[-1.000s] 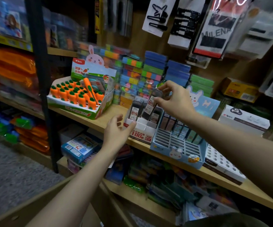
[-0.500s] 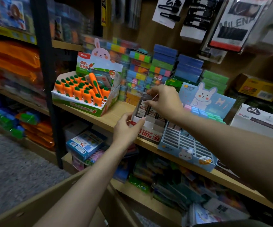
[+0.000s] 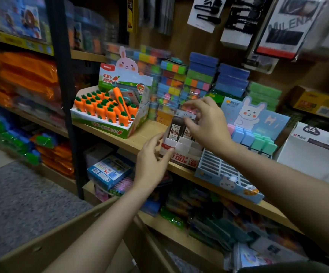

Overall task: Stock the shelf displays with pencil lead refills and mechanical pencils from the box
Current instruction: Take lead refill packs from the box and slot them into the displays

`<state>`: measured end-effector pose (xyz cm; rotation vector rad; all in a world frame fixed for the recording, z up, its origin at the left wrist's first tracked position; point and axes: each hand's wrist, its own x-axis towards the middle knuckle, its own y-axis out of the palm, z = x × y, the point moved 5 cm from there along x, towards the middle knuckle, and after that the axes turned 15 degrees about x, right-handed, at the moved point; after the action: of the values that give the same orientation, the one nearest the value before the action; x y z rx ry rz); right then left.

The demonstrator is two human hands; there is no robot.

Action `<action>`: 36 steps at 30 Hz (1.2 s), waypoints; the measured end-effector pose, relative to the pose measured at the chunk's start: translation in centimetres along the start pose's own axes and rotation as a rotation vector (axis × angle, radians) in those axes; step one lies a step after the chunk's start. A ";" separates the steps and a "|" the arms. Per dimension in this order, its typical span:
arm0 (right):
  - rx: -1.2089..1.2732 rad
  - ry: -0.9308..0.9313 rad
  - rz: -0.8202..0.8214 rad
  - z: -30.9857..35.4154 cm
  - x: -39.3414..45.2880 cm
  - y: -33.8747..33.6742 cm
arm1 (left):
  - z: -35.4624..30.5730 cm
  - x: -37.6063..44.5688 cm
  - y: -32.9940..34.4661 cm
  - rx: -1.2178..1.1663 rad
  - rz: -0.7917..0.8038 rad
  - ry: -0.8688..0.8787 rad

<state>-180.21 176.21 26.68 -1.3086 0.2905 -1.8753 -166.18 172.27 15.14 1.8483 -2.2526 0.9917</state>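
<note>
A small white and red lead refill display box (image 3: 181, 152) stands on the wooden shelf (image 3: 144, 137). Dark lead refill cases (image 3: 176, 128) with white labels stand upright in its back row. My right hand (image 3: 205, 123) pinches the top of one case from above, over the box. My left hand (image 3: 152, 160) grips the box's front left corner with thumb and fingers. A brown cardboard box (image 3: 47, 247) sits low in front of me; its inside is out of sight.
A carrot eraser display (image 3: 108, 113) stands left of the refill box. A blue rabbit display tray (image 3: 228, 174) with pastel erasers sits right of it, then a white carton (image 3: 315, 152). Stacked colourful boxes (image 3: 201, 75) line the back. A black shelf post (image 3: 61, 75) rises at left.
My right hand came down with the refill case from above the display to its back row. My left hand moved up and took hold of the box's front corner.
</note>
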 end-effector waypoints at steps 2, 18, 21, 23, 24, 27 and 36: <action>0.163 -0.093 -0.045 1.6 -2.9 -0.9 | -0.4 -1.3 -1.4 0.126 -0.090 0.160; 0.338 0.543 1.026 1.0 -32.0 22.2 | 22.1 -32.2 -3.7 0.430 0.125 -1.011; 0.325 0.682 1.039 -0.4 -35.2 25.0 | 23.6 -35.4 -3.1 0.517 0.194 -1.152; 0.280 0.717 1.082 -1.6 -37.0 26.3 | 24.6 -36.4 -2.8 0.544 0.212 -1.210; 0.254 0.715 1.140 -2.2 -37.8 26.9 | 25.0 -36.7 -2.7 0.554 0.216 -1.225; 0.166 0.602 1.339 -3.7 -39.4 28.2 | 26.0 -36.4 -2.2 0.571 0.201 -1.225; 0.158 0.512 1.417 -5.5 -41.0 30.1 | 27.9 -35.8 -1.6 0.777 0.263 -1.245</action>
<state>-165.02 185.14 -21.39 -0.2180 0.9895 -0.8800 -145.28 188.64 -21.73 3.2353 -3.0360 0.9406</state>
